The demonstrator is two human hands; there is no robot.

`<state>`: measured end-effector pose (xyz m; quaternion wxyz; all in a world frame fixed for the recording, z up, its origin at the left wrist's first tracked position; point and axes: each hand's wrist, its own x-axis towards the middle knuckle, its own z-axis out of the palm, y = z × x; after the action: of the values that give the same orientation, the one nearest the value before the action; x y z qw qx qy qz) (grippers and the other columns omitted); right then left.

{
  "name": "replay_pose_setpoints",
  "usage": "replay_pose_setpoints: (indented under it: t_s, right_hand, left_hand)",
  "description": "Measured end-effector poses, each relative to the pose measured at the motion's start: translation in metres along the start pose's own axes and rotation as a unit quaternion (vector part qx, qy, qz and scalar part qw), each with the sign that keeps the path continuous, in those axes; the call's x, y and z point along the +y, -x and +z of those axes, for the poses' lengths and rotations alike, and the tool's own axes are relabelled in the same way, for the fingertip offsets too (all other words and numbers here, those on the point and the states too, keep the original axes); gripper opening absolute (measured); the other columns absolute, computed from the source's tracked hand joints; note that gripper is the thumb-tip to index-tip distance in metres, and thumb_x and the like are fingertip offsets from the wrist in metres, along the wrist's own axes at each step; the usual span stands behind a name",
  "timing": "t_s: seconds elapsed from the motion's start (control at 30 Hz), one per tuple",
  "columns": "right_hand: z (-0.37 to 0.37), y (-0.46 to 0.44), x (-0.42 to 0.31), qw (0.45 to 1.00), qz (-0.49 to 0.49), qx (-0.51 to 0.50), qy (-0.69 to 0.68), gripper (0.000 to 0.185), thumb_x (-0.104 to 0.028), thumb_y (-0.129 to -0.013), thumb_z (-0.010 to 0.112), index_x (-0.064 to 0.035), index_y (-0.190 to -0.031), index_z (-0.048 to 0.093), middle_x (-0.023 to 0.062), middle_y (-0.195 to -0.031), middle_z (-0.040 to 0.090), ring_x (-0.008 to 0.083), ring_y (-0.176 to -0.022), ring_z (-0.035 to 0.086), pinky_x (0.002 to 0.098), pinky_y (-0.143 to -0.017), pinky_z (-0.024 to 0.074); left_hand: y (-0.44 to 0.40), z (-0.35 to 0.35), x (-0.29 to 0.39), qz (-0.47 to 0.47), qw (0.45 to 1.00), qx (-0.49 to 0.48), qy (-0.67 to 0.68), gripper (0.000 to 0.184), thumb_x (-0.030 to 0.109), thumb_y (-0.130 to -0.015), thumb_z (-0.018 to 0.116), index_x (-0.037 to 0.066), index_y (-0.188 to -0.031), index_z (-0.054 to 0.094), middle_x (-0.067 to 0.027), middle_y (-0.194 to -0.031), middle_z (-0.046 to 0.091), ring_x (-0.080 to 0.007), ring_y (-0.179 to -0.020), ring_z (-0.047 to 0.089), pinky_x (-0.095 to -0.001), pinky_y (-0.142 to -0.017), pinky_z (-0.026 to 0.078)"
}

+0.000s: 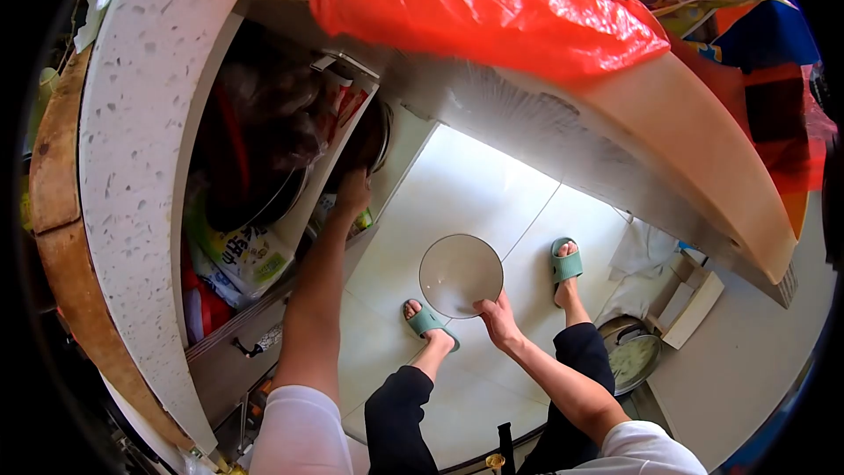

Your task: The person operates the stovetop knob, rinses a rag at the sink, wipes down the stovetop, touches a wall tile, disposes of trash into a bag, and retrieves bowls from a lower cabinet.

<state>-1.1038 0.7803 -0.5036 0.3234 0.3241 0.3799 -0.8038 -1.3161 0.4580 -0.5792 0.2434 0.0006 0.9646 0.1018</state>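
My right hand grips the near edge of a round, shiny beige disc with a thin dark rim, with the thumb on top. Whether it is a plate or a lid I cannot tell. The disc is held above the tiled floor, between my feet. To the left, my left hand reaches into the pulled-out drawer, beside a dark round pan or lid with a metal rim. Shadow hides its fingers. Plastic bags and a green-and-white packet lie inside the drawer unit.
A speckled counter curves along the left. Overhead, a red plastic bag lies on a ledge with a peach-coloured edge. At right, a lidded pot stands near my leg. Green slippers are on my feet.
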Motion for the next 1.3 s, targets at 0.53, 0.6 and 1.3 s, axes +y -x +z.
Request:
replay_pose_setpoints:
  t_s: [0.53,0.6,1.3]
  right_hand:
    - [0.008,0.006,0.001,0.999,-0.004,0.017,0.030,0.064,0.001,-0.070,0.047,-0.0128,-0.132,0.033,0.0020,-0.107,0.046,0.0147,-0.094,0.046,0.0306,-0.080,0.0432]
    - [0.006,0.006,0.002,0.999,0.004,0.039,0.025,0.063,0.001,-0.070,0.046,-0.0131,-0.130,0.033,0.0016,-0.105,0.046,0.0141,-0.091,0.047,0.0296,-0.078,0.0436]
    - [-0.026,0.010,-0.012,0.938,-0.129,0.294,-0.132,0.049,-0.003,-0.069,0.049,-0.0117,-0.116,0.040,0.0013,-0.087,0.046,0.0112,-0.073,0.044,0.0250,-0.063,0.0412]
  left_hand:
    - [0.052,-0.018,0.025,0.025,0.976,0.215,-0.014,0.025,-0.002,-0.078,0.053,-0.001,-0.103,0.055,-0.0228,-0.085,0.059,-0.0413,-0.083,0.056,-0.0471,-0.071,0.045]
    - [0.068,-0.024,0.035,0.041,0.976,0.214,0.009,0.015,0.002,-0.080,0.053,-0.001,-0.095,0.054,-0.0240,-0.085,0.057,-0.0422,-0.080,0.054,-0.0473,-0.067,0.044]
    - [0.220,0.051,0.121,0.116,0.983,0.004,0.140,0.037,-0.007,-0.071,0.052,0.000,-0.107,0.054,-0.0157,-0.094,0.060,-0.0332,-0.091,0.055,-0.0405,-0.082,0.045]
